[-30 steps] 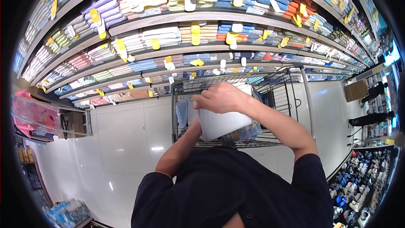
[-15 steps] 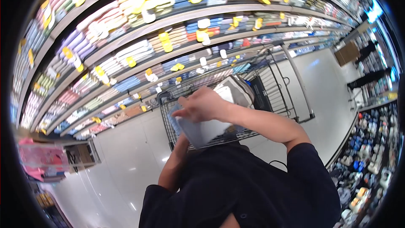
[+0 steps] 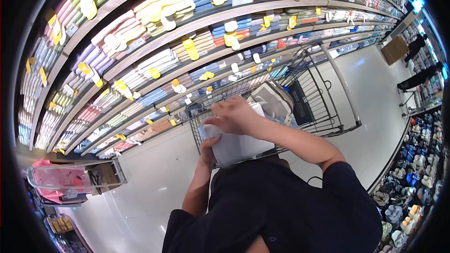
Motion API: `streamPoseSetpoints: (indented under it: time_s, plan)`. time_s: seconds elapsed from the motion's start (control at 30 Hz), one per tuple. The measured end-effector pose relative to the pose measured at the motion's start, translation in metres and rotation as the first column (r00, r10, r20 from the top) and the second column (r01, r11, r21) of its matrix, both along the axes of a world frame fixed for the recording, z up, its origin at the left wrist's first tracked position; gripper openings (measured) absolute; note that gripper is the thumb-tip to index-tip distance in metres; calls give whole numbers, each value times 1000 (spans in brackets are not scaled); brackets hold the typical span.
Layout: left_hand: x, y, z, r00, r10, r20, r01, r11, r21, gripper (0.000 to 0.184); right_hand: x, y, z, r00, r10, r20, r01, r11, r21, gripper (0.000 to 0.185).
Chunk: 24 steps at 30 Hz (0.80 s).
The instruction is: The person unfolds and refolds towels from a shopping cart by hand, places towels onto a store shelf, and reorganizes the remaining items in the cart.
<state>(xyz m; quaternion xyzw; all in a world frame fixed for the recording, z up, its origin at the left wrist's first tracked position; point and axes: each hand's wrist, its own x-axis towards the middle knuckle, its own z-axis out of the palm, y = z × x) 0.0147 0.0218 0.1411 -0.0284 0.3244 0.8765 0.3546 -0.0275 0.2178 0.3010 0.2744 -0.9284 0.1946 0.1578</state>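
Observation:
A pale grey, flat item with a white area (image 3: 234,149) is held against the near side of a black wire shopping cart (image 3: 307,72). Whether it is folded cloth or a packet I cannot tell. My left hand (image 3: 207,149) grips its left edge, thumb on top. Over its upper part hovers my right hand (image 3: 239,116), palm down, with bent fingers spread apart; I cannot tell whether the fingertips touch it. Inside the cart, just beyond my right hand, lies a grey-brown cloth bag with white trim (image 3: 272,99), beside a dark panel (image 3: 300,100).
Long shelves (image 3: 140,58) of folded towels with yellow and white tags curve across the far side. Rows of shoes (image 3: 412,173) line the right. A pink item (image 3: 61,178) stands in a rack at left. Two people and a cardboard box (image 3: 394,50) are at far right.
The pale grey item shows a broader, flatter face now, and more of my left hand is visible on its edge. The whole view has shifted, moving shelves and cart slightly right and down.

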Motion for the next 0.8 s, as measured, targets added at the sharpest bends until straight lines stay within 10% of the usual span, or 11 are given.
streamPoseSetpoints:
  time_s: [0.17, 0.27, 0.5, 0.8]
  plan:
    - [6, -18, 22, 966, 209, 150, -217, 975, 43, 62, 22, 51, 13, 981, -190, 34, 191, 933, -306, 54]
    - [3, -22, 17, 958, 283, 48, -281, 958, -50, 63, 27, 69, -46, 534, 206, 820, 612, 575, -543, 74]
    - [-10, -6, 25, 972, 219, 85, -217, 976, -27, 59, 38, 62, -49, 347, 426, 835, 723, 446, -528, 38]
    - [-12, -6, 27, 987, 142, 69, -145, 989, 34, 61, 40, 71, -41, 502, 386, 774, 589, 503, -633, 28]
